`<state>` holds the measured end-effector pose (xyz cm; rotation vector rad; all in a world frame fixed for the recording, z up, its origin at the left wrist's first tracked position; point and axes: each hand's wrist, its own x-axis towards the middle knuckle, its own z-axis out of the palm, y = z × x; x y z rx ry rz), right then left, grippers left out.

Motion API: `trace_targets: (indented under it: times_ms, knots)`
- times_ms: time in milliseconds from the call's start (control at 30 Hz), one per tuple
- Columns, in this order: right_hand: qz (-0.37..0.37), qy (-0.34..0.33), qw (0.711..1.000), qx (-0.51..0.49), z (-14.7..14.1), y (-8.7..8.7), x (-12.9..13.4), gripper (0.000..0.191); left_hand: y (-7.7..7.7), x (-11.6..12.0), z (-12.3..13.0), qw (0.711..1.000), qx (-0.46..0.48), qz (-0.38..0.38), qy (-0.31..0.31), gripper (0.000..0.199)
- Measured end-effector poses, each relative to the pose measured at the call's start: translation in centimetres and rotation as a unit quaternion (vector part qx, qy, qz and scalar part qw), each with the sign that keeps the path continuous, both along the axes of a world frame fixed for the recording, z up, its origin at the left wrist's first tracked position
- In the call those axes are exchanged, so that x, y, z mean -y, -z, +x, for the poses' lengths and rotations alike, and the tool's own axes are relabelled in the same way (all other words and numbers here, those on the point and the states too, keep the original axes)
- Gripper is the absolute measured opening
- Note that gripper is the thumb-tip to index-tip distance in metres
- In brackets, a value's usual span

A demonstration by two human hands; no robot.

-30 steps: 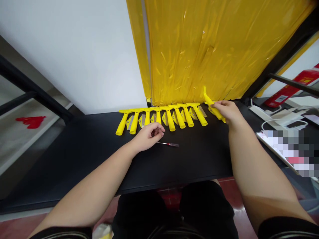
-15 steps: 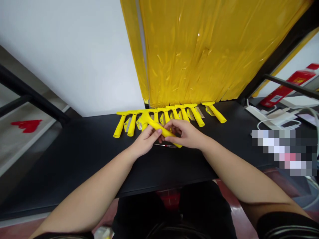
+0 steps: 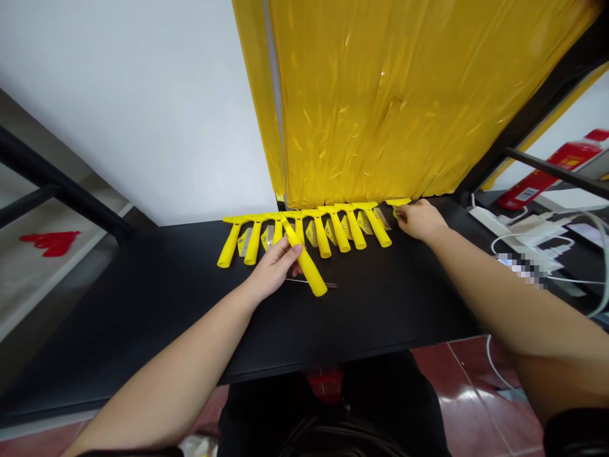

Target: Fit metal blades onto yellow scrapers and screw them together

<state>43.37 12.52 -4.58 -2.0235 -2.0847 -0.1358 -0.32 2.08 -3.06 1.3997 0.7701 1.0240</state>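
In my left hand (image 3: 272, 270) is a yellow scraper with a hollow tubular handle (image 3: 311, 276), which slants down toward me. My fingers and thumb close around its upper part. Out to the right, my right hand (image 3: 425, 221) is closed on the rightmost yellow scraper (image 3: 398, 202) on the tabletop; the hand hides its handle. Between the hands and to the left lies a row of similar T-shaped yellow scrapers (image 3: 323, 238), with metal blade plates beside their handles. A slim rod-like tool (image 3: 330, 285) rests on the table, partly behind the held handle.
The black tabletop (image 3: 157, 304) meets a white panel (image 3: 143, 95) and a yellow plastic-wrapped panel (image 3: 352, 101). On the right are a red bottle (image 3: 547, 168), a white power strip (image 3: 499, 225) and loose white cables. A black metal frame (image 3: 61, 184) stands at left.
My right hand has let go of the held scraper's handle and moved right to the rightmost scraper. The scraper in my left hand has turned, its handle end now pointing more toward me.
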Motion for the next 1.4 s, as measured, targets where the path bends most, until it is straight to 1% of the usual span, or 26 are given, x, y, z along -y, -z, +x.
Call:
trace_targets:
  times_ms: [67,133,300,433,500,567,633,700,767,833,933,1033,1100,1167,1267,1400]
  knots:
    - [-0.011,0.001,0.996,0.084,-0.6,0.2,0.0,0.032,0.1,0.0,0.0,1.0,-0.001,0.001,0.0,0.039]
    - [-0.021,0.007,0.991,0.128,-1.0,0.1,-0.1,0.031,0.2,-0.1,-0.1,1.0,-0.006,0.004,0.005,0.039]
    - [-0.041,0.016,0.989,0.14,-1.5,-0.2,0.4,0.03,0.2,-0.1,-0.2,1.0,-0.016,0.01,0.016,0.04]
    - [-0.051,0.013,0.989,0.141,-1.9,-0.4,2.3,0.032,0.0,0.0,-0.2,0.999,-0.026,0.012,0.018,0.043]
    - [-0.046,0.004,0.988,0.144,-2.1,-0.4,4.2,0.032,-0.1,-0.1,-0.3,0.999,-0.032,0.016,0.019,0.043]
    - [-0.034,-0.001,0.989,0.143,-2.2,-0.4,6.6,0.032,-0.1,-0.2,-0.3,0.999,-0.035,0.021,0.02,0.044]
    - [-0.021,0.012,0.99,0.137,-2.4,-0.1,9.6,0.032,-0.1,-0.4,-0.3,0.999,-0.031,0.027,0.017,0.044]
    - [-0.01,0.047,0.992,0.119,-2.9,0.3,12.8,0.03,-0.3,-0.6,-0.3,0.999,-0.023,0.031,0.013,0.043]
    - [0.016,0.026,0.994,0.102,-3.9,0.7,15.9,0.03,-0.4,-0.7,-0.3,0.999,-0.018,0.03,0.01,0.041]
    - [0.048,-0.02,0.996,0.076,-5.5,1.1,18.4,0.031,-0.5,-0.9,-0.4,0.999,-0.018,0.026,0.004,0.038]
    - [0.073,-0.096,0.993,0.015,-8.8,1.3,20.5,0.027,-0.5,-1.3,-0.6,0.999,-0.031,0.024,-0.017,0.034]
    - [0.077,-0.173,0.98,-0.064,-12.2,1.2,20.8,0.026,-0.4,-1.6,-0.7,0.999,-0.031,0.023,-0.023,0.03]
    - [0.068,-0.225,0.966,-0.106,-14.2,1.1,20.3,0.025,-0.4,-1.9,-0.7,0.999,-0.023,0.016,-0.019,0.028]
    - [0.048,-0.271,0.953,-0.125,-15.7,0.8,19.5,0.024,-0.4,-2.0,-0.7,1.0,-0.017,0.013,-0.018,0.028]
    - [0.008,-0.317,0.94,-0.129,-17.2,0.1,18.2,0.02,-0.4,-2.2,-0.8,0.999,-0.022,0.014,-0.02,0.028]
    - [-0.059,-0.355,0.921,-0.149,-17.6,-1.5,16.3,0.014,-0.2,-2.4,-1.1,0.999,-0.036,0.018,-0.012,0.027]
